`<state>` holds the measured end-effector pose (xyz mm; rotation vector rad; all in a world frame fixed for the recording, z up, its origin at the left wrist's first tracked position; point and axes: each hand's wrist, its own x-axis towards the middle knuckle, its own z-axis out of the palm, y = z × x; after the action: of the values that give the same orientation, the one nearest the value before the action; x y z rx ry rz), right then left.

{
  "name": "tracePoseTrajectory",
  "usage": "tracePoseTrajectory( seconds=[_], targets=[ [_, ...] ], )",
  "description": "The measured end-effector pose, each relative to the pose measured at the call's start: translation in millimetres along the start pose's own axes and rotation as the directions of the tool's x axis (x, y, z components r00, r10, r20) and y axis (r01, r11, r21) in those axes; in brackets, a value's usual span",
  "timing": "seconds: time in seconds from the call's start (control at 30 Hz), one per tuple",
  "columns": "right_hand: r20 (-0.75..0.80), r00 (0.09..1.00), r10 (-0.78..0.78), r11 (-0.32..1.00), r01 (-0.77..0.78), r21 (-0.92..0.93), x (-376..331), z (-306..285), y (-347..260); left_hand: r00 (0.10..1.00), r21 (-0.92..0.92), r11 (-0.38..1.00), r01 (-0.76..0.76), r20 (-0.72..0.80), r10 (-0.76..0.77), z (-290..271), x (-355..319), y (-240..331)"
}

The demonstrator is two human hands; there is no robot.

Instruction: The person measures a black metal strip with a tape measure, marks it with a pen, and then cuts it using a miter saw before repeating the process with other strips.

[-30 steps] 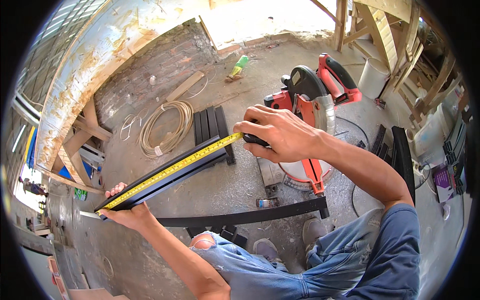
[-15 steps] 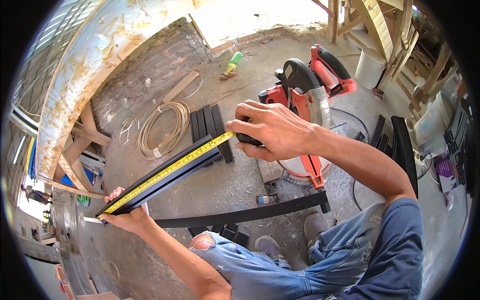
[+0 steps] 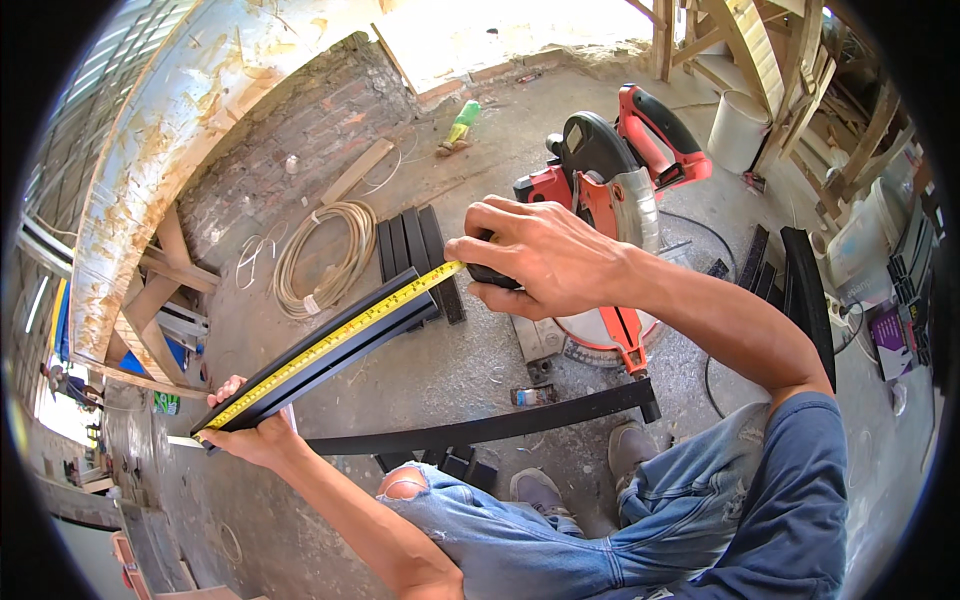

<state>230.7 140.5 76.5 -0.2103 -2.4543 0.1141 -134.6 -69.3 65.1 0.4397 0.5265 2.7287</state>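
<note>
My left hand (image 3: 258,436) is wrapped round the lower left end of a dark metal profile (image 3: 375,335), with the thumb by the tape's end. The yellow blade of a tape measure (image 3: 350,332) runs along the profile's length. At the upper right end, my right hand (image 3: 540,258) grips the tape measure's black case (image 3: 494,279), mostly hidden by my fingers. The blade reaches a little past the profile's end to the case. Just beyond my right hand stands a red and black miter saw (image 3: 605,190) on the floor.
A longer black bar (image 3: 480,430) lies before my shoes. Several short black bars (image 3: 398,245) lie beside a coiled pale hose (image 3: 325,258). A green bottle (image 3: 462,122), a white bucket (image 3: 738,132) and a small jar (image 3: 530,397) stand or lie around the saw.
Both hands keep their grip on the profile and the tape measure. My right hand and the case have shifted very slightly left; the view has moved a little.
</note>
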Motion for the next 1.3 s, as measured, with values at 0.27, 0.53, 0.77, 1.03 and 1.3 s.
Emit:
tracePoseTrajectory(
  seconds=[0.27, 0.53, 0.77, 1.03, 1.3],
  targets=[
    [-0.005, 1.0, -0.003, 1.0, 0.003, -0.004, -0.3, 2.6, 1.0, 0.998, 0.016, 1.0, -0.026, -0.057, 0.026, 5.2, -1.4, -1.3],
    [-0.001, 1.0, -0.005, 1.0, 0.005, -0.002, -1.1, 3.5, 2.2, 0.997, 0.029, 0.999, -0.037, -0.073, 0.039, 8.3, -2.6, -4.2],
    [-0.002, 1.0, 0.006, 1.0, -0.006, 0.011, -3.0, 1.5, 1.8, 0.997, 0.0, 1.0, -0.021, -0.075, 0.021, 11.8, -5.2, -7.3],
    [-0.135, 0.99, 0.035, 0.996, -0.045, -0.074, -3.8, -24.7, -4.6, 0.982, 0.125, 0.992, 0.029, 0.183, -0.052, 13.5, -8.5, -17.0],
    [-0.222, 0.954, 0.201, 0.972, -0.223, -0.08, -42.9, -66.8, -12.1, 0.958, 0.132, 0.99, 0.043, 0.275, -0.078, 20.3, -18.2, -33.8]
  ],
)
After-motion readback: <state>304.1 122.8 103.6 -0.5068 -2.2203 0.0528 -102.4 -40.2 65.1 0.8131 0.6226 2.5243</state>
